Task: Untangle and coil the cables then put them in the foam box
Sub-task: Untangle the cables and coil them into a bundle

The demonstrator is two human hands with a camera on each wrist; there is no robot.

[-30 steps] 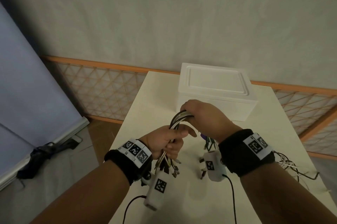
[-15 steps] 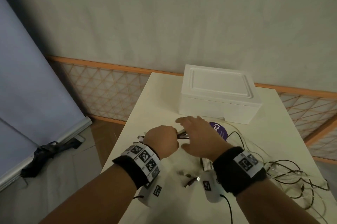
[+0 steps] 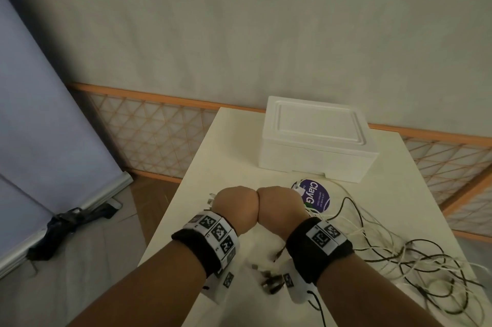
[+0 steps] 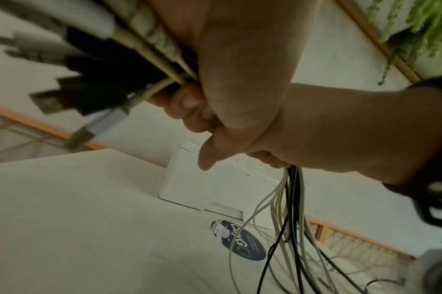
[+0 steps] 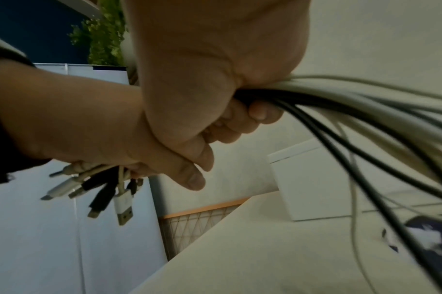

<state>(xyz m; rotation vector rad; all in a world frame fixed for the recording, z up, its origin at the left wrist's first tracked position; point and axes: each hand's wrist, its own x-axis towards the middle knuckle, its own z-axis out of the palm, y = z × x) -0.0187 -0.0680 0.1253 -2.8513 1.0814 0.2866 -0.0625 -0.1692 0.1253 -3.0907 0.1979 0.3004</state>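
My left hand (image 3: 235, 204) and right hand (image 3: 279, 204) are fists pressed side by side above the table's middle, both gripping one bundle of black and white cables (image 5: 366, 103). The bundle's plugs (image 4: 76, 75) stick out past the left hand (image 4: 240, 59). From the right hand (image 5: 215, 59) the cables (image 4: 293, 199) hang down and trail into a loose tangle (image 3: 399, 254) on the right of the table. The white foam box (image 3: 316, 137), lid on, stands at the table's far end beyond my hands.
A round purple sticker (image 3: 316, 194) lies on the cream table (image 3: 213, 166) between my hands and the box. Several loose plugs (image 3: 271, 278) lie under my wrists. The table's left edge drops to the floor, where a dark bundle (image 3: 72, 222) lies.
My hands have come down from chest height toward the table. The right hand, spread over the cables half a second ago, now grips the bundle right beside the left fist.
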